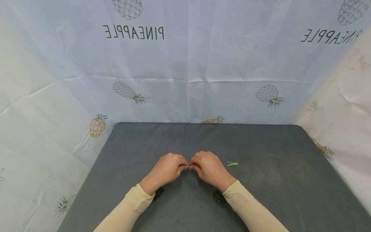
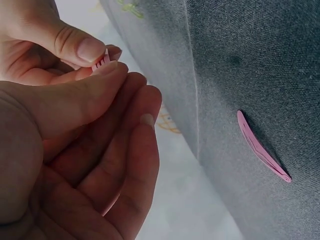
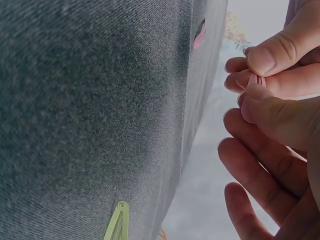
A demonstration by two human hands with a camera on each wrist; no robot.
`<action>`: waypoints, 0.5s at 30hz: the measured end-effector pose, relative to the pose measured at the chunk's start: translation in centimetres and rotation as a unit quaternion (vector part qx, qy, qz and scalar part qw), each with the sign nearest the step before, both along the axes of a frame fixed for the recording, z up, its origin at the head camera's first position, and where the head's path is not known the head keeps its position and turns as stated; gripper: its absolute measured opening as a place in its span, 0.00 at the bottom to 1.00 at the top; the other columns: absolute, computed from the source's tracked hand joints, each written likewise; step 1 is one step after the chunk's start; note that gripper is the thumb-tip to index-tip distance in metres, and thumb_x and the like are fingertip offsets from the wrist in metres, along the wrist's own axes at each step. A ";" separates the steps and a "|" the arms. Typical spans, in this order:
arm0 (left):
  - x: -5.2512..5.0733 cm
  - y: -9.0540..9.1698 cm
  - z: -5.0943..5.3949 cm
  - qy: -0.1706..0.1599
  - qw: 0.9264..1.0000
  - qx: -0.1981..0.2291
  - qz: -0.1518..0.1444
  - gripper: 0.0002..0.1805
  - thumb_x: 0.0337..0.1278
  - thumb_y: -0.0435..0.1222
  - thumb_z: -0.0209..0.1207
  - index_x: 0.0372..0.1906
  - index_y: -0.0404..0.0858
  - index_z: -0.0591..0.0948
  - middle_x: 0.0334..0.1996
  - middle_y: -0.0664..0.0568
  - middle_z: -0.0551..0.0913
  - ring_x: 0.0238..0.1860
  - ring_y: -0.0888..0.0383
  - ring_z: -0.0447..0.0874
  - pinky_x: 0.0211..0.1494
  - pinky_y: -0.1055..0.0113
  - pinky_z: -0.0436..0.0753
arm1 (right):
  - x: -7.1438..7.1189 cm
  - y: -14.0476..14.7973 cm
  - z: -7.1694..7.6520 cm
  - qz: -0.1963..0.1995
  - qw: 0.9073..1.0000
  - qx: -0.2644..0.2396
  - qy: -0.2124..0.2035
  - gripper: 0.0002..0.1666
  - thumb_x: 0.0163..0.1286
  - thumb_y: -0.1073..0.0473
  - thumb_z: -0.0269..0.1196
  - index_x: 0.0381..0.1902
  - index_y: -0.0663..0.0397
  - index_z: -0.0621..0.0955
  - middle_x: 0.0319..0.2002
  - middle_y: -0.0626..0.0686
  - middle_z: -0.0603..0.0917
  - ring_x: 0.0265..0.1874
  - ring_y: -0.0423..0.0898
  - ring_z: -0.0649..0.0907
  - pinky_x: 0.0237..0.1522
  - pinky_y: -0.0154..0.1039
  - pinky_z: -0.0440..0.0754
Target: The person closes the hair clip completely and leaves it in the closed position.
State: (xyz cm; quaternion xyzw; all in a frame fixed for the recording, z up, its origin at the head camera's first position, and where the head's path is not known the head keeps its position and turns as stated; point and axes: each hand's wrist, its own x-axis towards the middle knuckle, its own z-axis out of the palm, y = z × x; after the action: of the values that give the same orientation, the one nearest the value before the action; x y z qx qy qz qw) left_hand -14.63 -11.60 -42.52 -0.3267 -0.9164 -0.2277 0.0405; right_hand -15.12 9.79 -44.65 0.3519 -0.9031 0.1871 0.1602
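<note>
Soft head-view light, dimmer wrist views.
The backdrop (image 1: 203, 58), bluish amid cream sides, blurs past the counter (image 1: 275, 145) in wrist views; shade fills the left grip (image 2: 80, 150), and a pink clip (image 2: 257, 147) casts a thin shadow.

A long, close-fitting, pale-yellow fabric right sleeve (image 1: 255, 207) ends at the bare right hand (image 1: 211, 170), with dark marks too small to read along its outer edge; a black block (image 1: 219, 196) sits just beside its cuff. Left of this sleeve are a matching pale-yellow left sleeve (image 1: 127, 209), the bare left hand (image 1: 166, 170) and another black block (image 1: 158, 193), partly hidden.
</note>
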 end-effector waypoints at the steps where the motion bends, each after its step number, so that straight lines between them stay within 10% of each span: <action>1: 0.0 0.1 0.0 -0.001 1.000 -0.001 0.000 0.06 0.67 0.32 0.71 0.44 0.42 0.95 0.42 0.53 0.94 0.38 0.58 0.93 0.41 0.69 0.88 | 0.0 0.0 0.0 -0.001 1.000 -0.002 0.000 0.03 0.68 0.57 0.77 0.36 0.42 0.92 0.33 0.41 0.89 0.34 0.40 0.85 0.42 0.41 0.85; 15: -0.2 0.6 0.0 -0.017 1.000 0.003 0.017 0.04 0.68 0.33 0.71 0.41 0.43 0.95 0.36 0.54 0.93 0.26 0.68 0.80 0.32 0.73 0.80 | -0.1 0.3 -0.2 -0.005 1.000 -0.008 0.002 0.03 0.67 0.57 0.78 0.35 0.43 0.91 0.32 0.42 0.89 0.33 0.40 0.84 0.43 0.42 0.85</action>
State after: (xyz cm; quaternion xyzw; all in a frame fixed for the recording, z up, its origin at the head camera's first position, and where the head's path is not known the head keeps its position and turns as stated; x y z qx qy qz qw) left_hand -14.87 -10.96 -42.48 -0.3066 -0.9218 -0.2354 0.0301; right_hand -15.18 10.08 -44.90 0.3470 -0.9028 0.1924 0.1658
